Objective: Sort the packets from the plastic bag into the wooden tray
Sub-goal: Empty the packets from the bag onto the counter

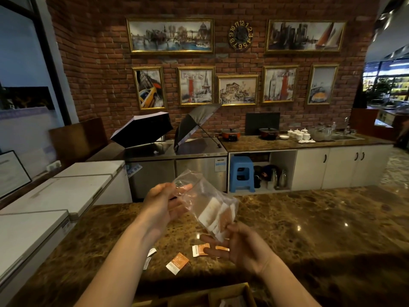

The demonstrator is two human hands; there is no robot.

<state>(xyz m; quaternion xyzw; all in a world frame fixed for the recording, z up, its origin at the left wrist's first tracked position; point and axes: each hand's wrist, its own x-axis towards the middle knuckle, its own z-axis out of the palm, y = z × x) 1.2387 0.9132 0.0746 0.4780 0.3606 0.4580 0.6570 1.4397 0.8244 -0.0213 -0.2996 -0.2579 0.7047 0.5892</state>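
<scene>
A clear plastic bag (pixel 200 197) with several white and orange packets inside hangs tilted above the marble counter (pixel 309 218). My left hand (pixel 164 201) pinches the bag's open upper end. My right hand (pixel 240 245) holds the bag's lower end from beneath, thumb on the packets. Loose orange-and-white packets lie on the counter below: one (pixel 177 263) nearer me, one (pixel 200 250) beside my right fingers, and a third partly hidden behind them. Two small silver packets (pixel 149 257) lie to the left. The wooden tray (pixel 242 294) shows at the bottom edge, between my forearms.
White chest freezers (pixel 55 196) line the left side. Beyond the counter stand a steel fridge unit with two open umbrellas (pixel 141 129), a blue stool (pixel 241 173) and a back counter with pots, cups and a sink.
</scene>
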